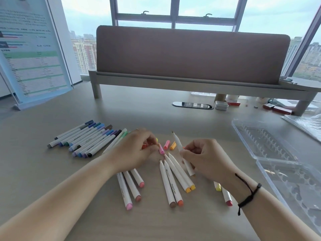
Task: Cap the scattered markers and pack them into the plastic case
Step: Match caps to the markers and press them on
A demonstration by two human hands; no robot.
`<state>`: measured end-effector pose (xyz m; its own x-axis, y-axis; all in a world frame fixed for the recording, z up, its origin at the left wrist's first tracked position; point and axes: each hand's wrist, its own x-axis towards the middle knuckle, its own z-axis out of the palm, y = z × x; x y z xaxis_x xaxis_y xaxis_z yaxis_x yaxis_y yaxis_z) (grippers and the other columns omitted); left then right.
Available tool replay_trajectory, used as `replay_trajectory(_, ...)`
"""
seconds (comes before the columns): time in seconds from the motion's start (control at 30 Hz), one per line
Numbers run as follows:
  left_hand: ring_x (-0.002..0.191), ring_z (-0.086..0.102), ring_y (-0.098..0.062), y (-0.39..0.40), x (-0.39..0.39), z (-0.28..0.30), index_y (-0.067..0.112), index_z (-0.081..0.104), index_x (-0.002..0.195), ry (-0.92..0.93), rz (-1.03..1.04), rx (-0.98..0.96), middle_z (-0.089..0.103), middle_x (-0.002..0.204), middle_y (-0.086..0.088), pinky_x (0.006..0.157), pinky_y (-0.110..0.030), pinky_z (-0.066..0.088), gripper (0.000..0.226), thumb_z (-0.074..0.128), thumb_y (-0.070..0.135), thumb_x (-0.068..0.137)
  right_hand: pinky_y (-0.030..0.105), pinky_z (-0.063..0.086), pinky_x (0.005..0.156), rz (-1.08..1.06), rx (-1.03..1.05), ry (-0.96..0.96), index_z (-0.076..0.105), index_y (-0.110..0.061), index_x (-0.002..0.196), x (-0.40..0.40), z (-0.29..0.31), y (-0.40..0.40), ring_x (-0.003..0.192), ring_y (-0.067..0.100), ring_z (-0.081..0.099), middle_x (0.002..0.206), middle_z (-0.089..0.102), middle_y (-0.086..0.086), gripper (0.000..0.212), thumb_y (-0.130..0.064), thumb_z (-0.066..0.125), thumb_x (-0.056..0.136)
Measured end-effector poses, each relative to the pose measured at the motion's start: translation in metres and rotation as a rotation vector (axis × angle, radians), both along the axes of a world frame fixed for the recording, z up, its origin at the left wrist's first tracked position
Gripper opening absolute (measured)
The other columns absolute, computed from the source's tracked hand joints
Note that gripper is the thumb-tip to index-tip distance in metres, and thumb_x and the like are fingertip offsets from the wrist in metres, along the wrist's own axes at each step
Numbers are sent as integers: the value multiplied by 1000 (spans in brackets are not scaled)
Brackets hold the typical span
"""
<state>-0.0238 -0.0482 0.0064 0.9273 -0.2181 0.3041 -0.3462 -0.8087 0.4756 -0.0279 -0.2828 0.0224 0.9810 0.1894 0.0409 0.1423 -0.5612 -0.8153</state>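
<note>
On the beige desk (104, 214) the right hand (206, 159) curls its fingers around one uncapped white marker (179, 146), which points its tip toward 11 o'clock. The left hand (137, 150) has its fingers bent over a small group of loose caps; it seems to pinch something reddish, but I cannot tell exactly which cap it holds. Just beside the left fingers lie three free caps: one pink cap (161, 150), one coral cap (166, 144) and one orange cap (173, 145).

Between the two hands, four uncapped markers (173, 178) lie close together, tips toward 11 o'clock, and their coloured ends toward 5 o'clock are brown, orange and two yellow-orange. Under the left wrist three more markers (130, 186) show their pink, brown and salmon ends. Below the right wrist two markers (225, 195) are partly hidden, one yellow end and one red end.

At 10 o'clock from the hands, a row of capped markers (86, 138) in blue, purple, green and dark colours lies side by side; I count about twelve, and some overlap.

The clear plastic case (271, 146) lies open at 3 o'clock from the hands, well apart from the markers, with no marker in its ribbed slots.
</note>
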Motion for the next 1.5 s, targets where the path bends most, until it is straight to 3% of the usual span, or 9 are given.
replay_trajectory(0.13,84,69,-9,-2,-3,11,25,65,109,127,17,-505,74,89,2,75,-22,54,16,62,17,97,31,42,57,76,310,168,72,-7,83,-3,5,-1,55,18,52,77,75,17,12,-15,70,91)
replay_trajectory(0.23,80,64,-27,-5,-6,17,24,62,128,274,-57,-860,73,90,-11,76,-32,53,33,52,9,101,28,43,56,142,474,280,73,-4,97,-5,6,-2,58,16,57,78,72,17,12,-12,71,90)
replay_trajectory(0.47,83,63,-20,-6,-8,23,8,65,101,381,-89,-1294,73,105,-19,80,-33,51,15,58,7,88,26,49,60,240,622,361,74,5,98,-5,8,-4,59,17,57,79,66,17,17,-7,70,86)
replay_trajectory(0.6,82,67,-18,-4,-10,25,6,64,102,377,-124,-1264,73,109,-19,74,-25,58,14,58,6,89,35,46,66,209,577,298,78,-1,89,-5,9,-4,63,20,55,78,66,18,10,-7,71,87)
replay_trajectory(0.73,88,68,-23,-5,-10,22,4,63,103,352,-161,-1118,73,109,-18,83,-35,54,21,61,12,84,42,42,72,204,519,275,79,-3,87,-6,9,-4,65,24,54,78,68,18,9,-9,72,88)
replay_trajectory(0.9,89,71,-23,-9,-11,21,0,63,105,317,-181,-953,75,105,-14,82,-31,58,25,62,15,85,32,50,65,227,552,327,77,-1,84,-7,10,-3,64,21,58,77,69,16,11,-7,69,90)
replay_trajectory(1.1,84,72,-22,-9,-12,22,9,75,94,312,-193,-1004,75,104,-18,75,-27,60,19,67,22,82,24,53,52,284,718,629,75,-1,77,-10,16,-3,56,16,59,75,66,16,11,-11,71,78)
replay_trajectory(1.3,87,72,-24,-9,-13,21,10,75,98,324,-250,-1031,73,107,-21,72,-26,58,30,77,31,77,21,50,48,263,829,765,69,6,102,-9,15,-4,53,13,55,74,63,12,25,-12,66,84)
replay_trajectory(1.5,88,73,-26,-9,-15,21,10,77,98,334,-263,-1037,73,105,-23,76,-28,59,25,75,24,77,20,49,48,292,904,798,68,8,105,-9,12,-4,52,12,53,74,60,14,22,-8,58,93)
